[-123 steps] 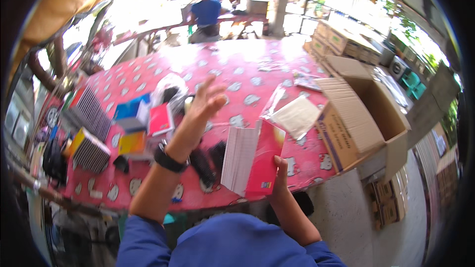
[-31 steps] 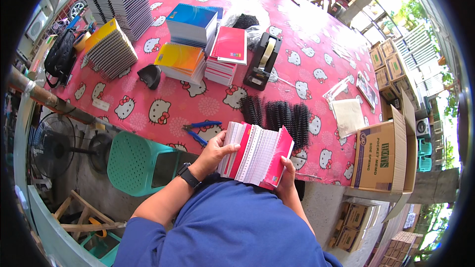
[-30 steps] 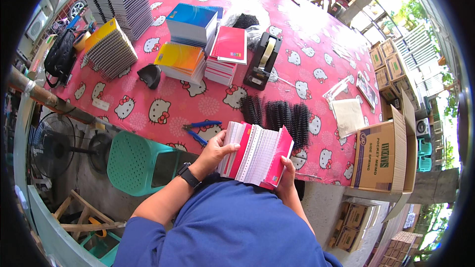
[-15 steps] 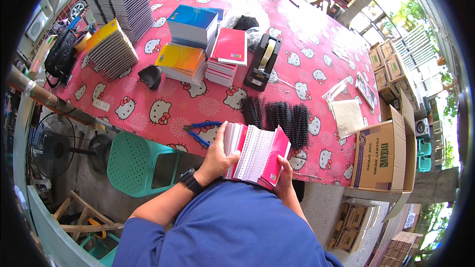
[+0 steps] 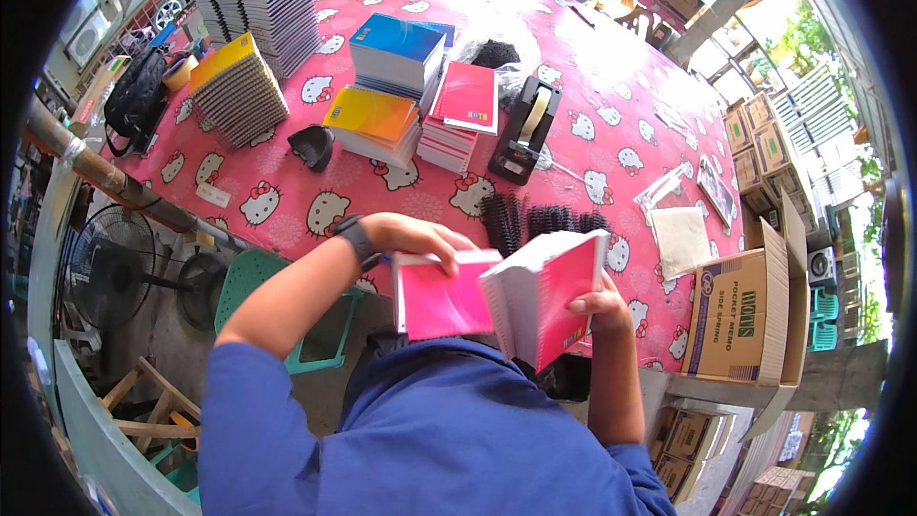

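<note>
My left hand (image 5: 420,237) is closed on a pink-covered notepad (image 5: 441,301), fingers over its top edge and cover. Tilted up beside it is a second pink-covered notepad (image 5: 568,298) with its white page edges showing, gripped at the right side by my right hand (image 5: 604,306). The two notepads touch or nearly touch in front of my body. Just beyond them, black plastic spiral coils (image 5: 535,220) lie on the table, partly hidden by the right notepad. The blue-handled pliers are almost wholly covered by my left arm.
On the pink patterned table (image 5: 382,201) stand pink (image 5: 465,96), yellow (image 5: 373,115) and blue (image 5: 396,43) notepad stacks, with a tape dispenser (image 5: 523,129) to their right. Taller spiral-bound stacks (image 5: 277,14) are far left. An open carton (image 5: 735,315) sits at the right edge.
The single fanned bundle is now parted into two notepads, one in each hand. My left hand has moved up and over its notepad; my right hand has risen and moved rightward.
</note>
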The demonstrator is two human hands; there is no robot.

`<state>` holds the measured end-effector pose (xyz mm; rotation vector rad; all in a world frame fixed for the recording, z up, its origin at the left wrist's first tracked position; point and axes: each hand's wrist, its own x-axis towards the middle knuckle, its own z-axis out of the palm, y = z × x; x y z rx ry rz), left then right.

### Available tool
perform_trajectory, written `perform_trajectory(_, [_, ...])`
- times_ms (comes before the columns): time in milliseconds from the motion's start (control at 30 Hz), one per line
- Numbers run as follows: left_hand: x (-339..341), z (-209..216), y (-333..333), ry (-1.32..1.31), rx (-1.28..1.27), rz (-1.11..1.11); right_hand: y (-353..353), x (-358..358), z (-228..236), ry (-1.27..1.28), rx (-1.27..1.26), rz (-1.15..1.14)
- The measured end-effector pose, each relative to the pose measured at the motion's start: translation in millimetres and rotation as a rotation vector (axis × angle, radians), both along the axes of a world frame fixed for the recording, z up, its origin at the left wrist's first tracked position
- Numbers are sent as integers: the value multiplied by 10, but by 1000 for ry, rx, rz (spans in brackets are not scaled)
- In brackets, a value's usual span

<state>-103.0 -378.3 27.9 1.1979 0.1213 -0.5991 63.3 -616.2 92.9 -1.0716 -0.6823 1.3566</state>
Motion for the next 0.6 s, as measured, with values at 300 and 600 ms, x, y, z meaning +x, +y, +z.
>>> perform_trajectory(300, [39, -664, -283, 262, -565, 48, 277, 45, -439, -65, -265, 557])
perform_trajectory(600, [-777, -416, -911, -150, -856, 560, -160, -184, -853, 216, -187, -28])
